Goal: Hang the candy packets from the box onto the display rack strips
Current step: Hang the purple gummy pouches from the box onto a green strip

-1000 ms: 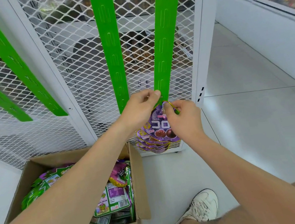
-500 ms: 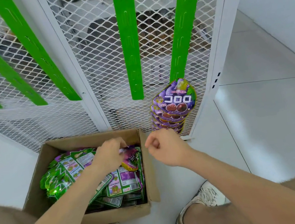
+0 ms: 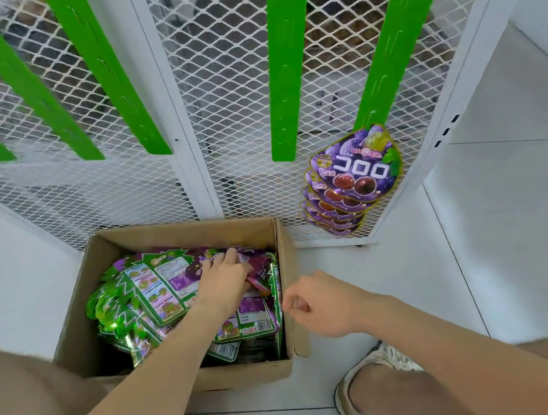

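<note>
A cardboard box (image 3: 179, 231) on the floor holds several green and purple candy packets (image 3: 157, 283). My left hand (image 3: 221, 282) is inside the box, its fingers lying over the packets and touching a purple packet (image 3: 260, 268) near the right wall. Just outside the box's right edge, my right hand (image 3: 326, 304) hovers loosely curled and holds nothing. Several purple candy packets (image 3: 355, 176) hang in a stack from the bottom of the right green strip (image 3: 393, 37). The middle green strip (image 3: 283, 68) is bare.
The strips hang on a white mesh rack (image 3: 227, 92); two more bare green strips (image 3: 104, 73) slant at the left. My shoe (image 3: 373, 378) and leg are on the white tiled floor at the right of the box.
Both hands left the hung purple packets on the right strip and came down. My left hand went into the box onto the packets; my right hand dropped beside the box.
</note>
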The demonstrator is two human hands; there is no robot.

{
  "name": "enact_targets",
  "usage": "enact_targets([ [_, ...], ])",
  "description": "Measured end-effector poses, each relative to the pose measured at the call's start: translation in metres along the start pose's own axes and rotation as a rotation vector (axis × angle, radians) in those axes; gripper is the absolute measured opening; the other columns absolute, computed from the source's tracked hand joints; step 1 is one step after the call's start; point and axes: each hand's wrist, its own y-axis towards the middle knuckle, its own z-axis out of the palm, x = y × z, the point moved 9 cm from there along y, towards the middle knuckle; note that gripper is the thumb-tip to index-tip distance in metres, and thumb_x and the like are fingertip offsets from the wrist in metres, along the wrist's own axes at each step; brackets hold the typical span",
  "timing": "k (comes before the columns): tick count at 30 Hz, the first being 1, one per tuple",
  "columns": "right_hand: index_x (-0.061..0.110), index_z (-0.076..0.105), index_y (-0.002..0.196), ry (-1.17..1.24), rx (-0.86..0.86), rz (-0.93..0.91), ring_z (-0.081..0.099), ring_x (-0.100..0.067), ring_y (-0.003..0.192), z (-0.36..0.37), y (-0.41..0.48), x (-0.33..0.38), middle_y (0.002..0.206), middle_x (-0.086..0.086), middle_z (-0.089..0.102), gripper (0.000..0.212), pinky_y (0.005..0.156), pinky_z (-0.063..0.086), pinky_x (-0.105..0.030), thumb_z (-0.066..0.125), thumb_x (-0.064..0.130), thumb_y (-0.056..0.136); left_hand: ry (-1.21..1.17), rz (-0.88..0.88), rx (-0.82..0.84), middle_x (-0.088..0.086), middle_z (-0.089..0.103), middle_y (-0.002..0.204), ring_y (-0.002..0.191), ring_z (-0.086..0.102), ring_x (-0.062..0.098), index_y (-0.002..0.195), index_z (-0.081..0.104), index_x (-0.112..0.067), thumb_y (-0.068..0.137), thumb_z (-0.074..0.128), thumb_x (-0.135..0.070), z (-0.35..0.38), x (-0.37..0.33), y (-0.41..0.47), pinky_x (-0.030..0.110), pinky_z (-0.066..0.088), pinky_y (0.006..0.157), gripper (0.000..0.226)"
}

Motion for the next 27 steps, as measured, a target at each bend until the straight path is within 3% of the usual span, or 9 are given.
enact_targets([
  [5, 0.018, 0.074, 0.110, 0.011, -0.018, 0.024, 0.055, -0.015, 0.075, -0.004, 0.000, -0.006, 0.072, 0.009, 0.062, 0.023, 0.091, 0.052, -0.031, 0.054, 0.020, 0.099, 0.029, 0.098, -0.111, -0.005, 0.071, 0.107, 0.106, 0.064, 0.026, 0.095, 0.083, -0.035, 0.080, 0.089, -0.023, -0.007, -0.010, 0.001, 0.044, 0.045, 0.098, 0.020],
  [8, 0.017, 0.074, 0.109, 0.016, -0.014, 0.036, 0.056, -0.014, 0.073, -0.009, -0.001, -0.007, 0.073, 0.003, 0.069, 0.023, 0.087, 0.051, -0.028, 0.054, 0.017, 0.097, -0.180, 0.138, -0.076, -0.007, 0.077, 0.109, 0.107, 0.069, 0.022, 0.093, 0.084, -0.030, 0.088, 0.082, -0.033, -0.023, -0.003, -0.001, 0.039, 0.047, 0.104, 0.006],
  [13, 0.013, 0.074, 0.095, -0.012, -0.089, 0.137, 0.064, -0.026, 0.081, -0.026, -0.002, -0.020, 0.078, -0.003, 0.073, 0.021, 0.084, 0.057, -0.038, 0.053, 0.015, 0.093, -0.514, 0.153, -0.069, -0.007, 0.080, 0.112, 0.103, 0.074, 0.015, 0.092, 0.085, -0.028, 0.091, 0.081, -0.029, -0.081, 0.012, -0.016, 0.037, 0.058, 0.093, 0.005],
  [16, 0.004, 0.066, 0.113, 0.006, -0.226, 0.158, 0.066, -0.030, 0.091, -0.045, -0.004, -0.023, 0.089, -0.008, 0.072, 0.025, 0.086, 0.055, -0.039, 0.056, 0.016, 0.094, -0.742, 0.094, -0.117, -0.012, 0.080, 0.101, 0.092, 0.073, 0.006, 0.093, 0.082, -0.026, 0.096, 0.077, -0.023, -0.124, 0.018, -0.027, 0.028, 0.055, 0.088, 0.007],
  [19, 0.022, 0.060, 0.117, 0.324, -0.295, 0.162, 0.065, -0.010, 0.089, -0.062, -0.012, -0.022, 0.092, 0.013, 0.063, 0.039, 0.084, 0.054, -0.023, 0.080, 0.026, 0.084, -1.087, 0.050, -0.089, -0.005, 0.078, 0.088, 0.083, 0.071, 0.005, 0.095, 0.074, -0.020, 0.103, 0.068, -0.023, -0.153, 0.012, -0.038, 0.020, 0.053, 0.082, 0.011],
  [20, 0.021, 0.065, 0.116, 0.425, -0.299, 0.170, 0.066, -0.009, 0.090, -0.064, -0.014, -0.027, 0.094, 0.013, 0.067, 0.047, 0.088, 0.056, -0.026, 0.086, 0.033, 0.076, -1.200, 0.021, -0.103, 0.000, 0.078, 0.091, 0.084, 0.071, 0.007, 0.095, 0.072, -0.018, 0.104, 0.065, -0.025, -0.159, 0.011, -0.042, 0.021, 0.054, 0.082, 0.013],
  [22, 0.017, 0.076, 0.102, 0.570, -0.313, 0.222, 0.068, -0.011, 0.086, -0.069, -0.021, -0.043, 0.094, 0.002, 0.078, 0.036, 0.087, 0.058, -0.039, 0.087, 0.034, 0.072, -1.473, -0.061, -0.118, 0.011, 0.078, 0.099, 0.091, 0.074, 0.020, 0.094, 0.070, -0.017, 0.108, 0.059, -0.026, -0.164, 0.005, -0.047, 0.036, 0.062, 0.086, 0.020],
  [24, 0.012, 0.077, 0.096, 0.765, -0.324, 0.282, 0.071, -0.017, 0.087, -0.074, -0.032, -0.053, 0.092, -0.008, 0.079, 0.013, 0.084, 0.060, -0.038, 0.081, 0.019, 0.085, -1.698, -0.141, -0.137, 0.019, 0.075, 0.103, 0.093, 0.073, 0.033, 0.095, 0.066, -0.015, 0.110, 0.053, -0.024, -0.166, -0.004, -0.050, 0.053, 0.063, 0.087, 0.022],
  [27, -0.007, 0.065, 0.112, 1.081, -0.416, 0.285, 0.076, -0.035, 0.103, -0.091, -0.048, -0.051, 0.104, -0.022, 0.077, 0.024, 0.085, 0.064, -0.036, 0.071, 0.009, 0.095, -1.860, -0.209, -0.121, 0.011, 0.076, 0.098, 0.081, 0.074, 0.028, 0.103, 0.063, -0.015, 0.112, 0.048, -0.016, -0.167, -0.021, -0.050, 0.047, 0.065, 0.077, 0.017],
])
